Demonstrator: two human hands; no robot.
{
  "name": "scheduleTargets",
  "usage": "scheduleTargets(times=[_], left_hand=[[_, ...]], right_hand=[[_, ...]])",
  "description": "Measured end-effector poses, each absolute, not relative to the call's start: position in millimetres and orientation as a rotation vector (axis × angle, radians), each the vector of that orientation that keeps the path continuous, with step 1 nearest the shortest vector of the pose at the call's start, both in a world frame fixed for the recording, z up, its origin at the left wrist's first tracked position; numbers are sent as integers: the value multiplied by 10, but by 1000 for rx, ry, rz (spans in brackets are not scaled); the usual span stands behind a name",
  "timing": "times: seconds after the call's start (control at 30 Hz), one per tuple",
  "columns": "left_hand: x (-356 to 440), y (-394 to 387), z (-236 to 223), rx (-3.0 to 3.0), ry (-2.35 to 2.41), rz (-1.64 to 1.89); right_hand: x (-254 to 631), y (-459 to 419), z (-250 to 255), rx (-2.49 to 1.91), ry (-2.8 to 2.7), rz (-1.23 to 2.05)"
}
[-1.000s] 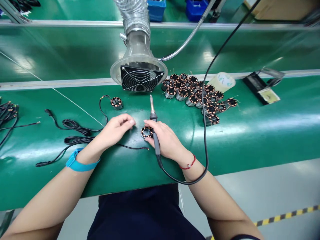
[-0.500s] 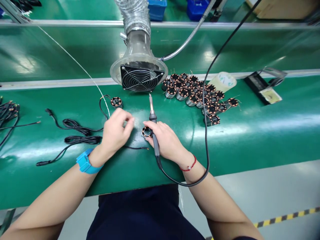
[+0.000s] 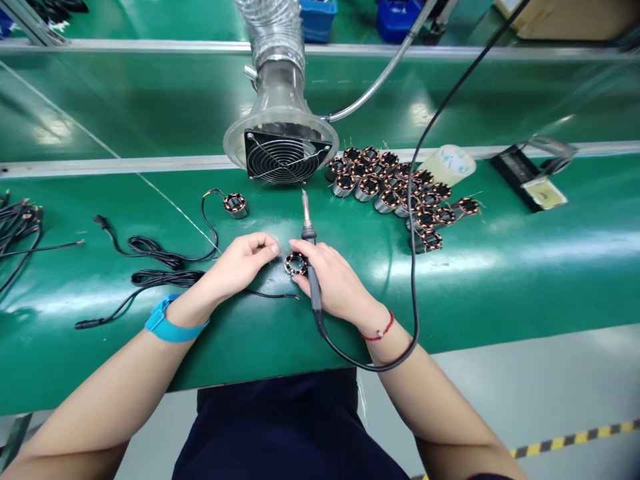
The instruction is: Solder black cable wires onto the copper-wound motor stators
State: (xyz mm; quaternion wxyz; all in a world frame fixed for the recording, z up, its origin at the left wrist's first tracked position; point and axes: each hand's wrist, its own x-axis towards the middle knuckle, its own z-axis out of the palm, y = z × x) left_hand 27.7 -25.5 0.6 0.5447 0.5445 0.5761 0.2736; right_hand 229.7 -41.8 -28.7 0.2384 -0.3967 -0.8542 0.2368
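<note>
My left hand [image 3: 243, 263] rests on the green bench mat [image 3: 475, 293], its fingers closed. A thin silvery solder wire [image 3: 170, 213] runs in under that hand. My right hand [image 3: 335, 287] is shut around a soldering iron [image 3: 313, 267], whose metal tip [image 3: 305, 207] points away from me, clear of the work. Between my hands lies a small copper-wound motor stator ring [image 3: 296, 264], with my right fingertips just beside it. A black lead wire [image 3: 273, 294] passes under my left hand.
A fume extractor with a fan grille [image 3: 284, 157] and silver duct stands ahead. Several wound stators [image 3: 395, 190] are clustered to its right, beside a tape roll [image 3: 447, 165]. Black cables [image 3: 155, 245] lie to the left, and another stator [image 3: 235, 205] trails a lead.
My left hand has come down from its raised position and moved right, nearer the stator ring. My right hand and the iron have barely moved.
</note>
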Motion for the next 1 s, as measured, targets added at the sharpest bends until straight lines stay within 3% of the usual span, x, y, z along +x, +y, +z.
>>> scheduleTargets(times=[0.3,0.53,0.7,1.0], left_hand=[[137,-232,-60,1552,1234,552],[87,-473,37,2072,1088,-96],[121,-462,59,1898,1195,140],[56,-419,196,1285,1203,520]], right_hand=[[2423,-365,-224,-1069,-2312,725],[2525,-331,-207,-1044,-2172,787],[2417,-385,-183,-1064,-1927,750],[2035,-601,-78,-925,-1474,1134]])
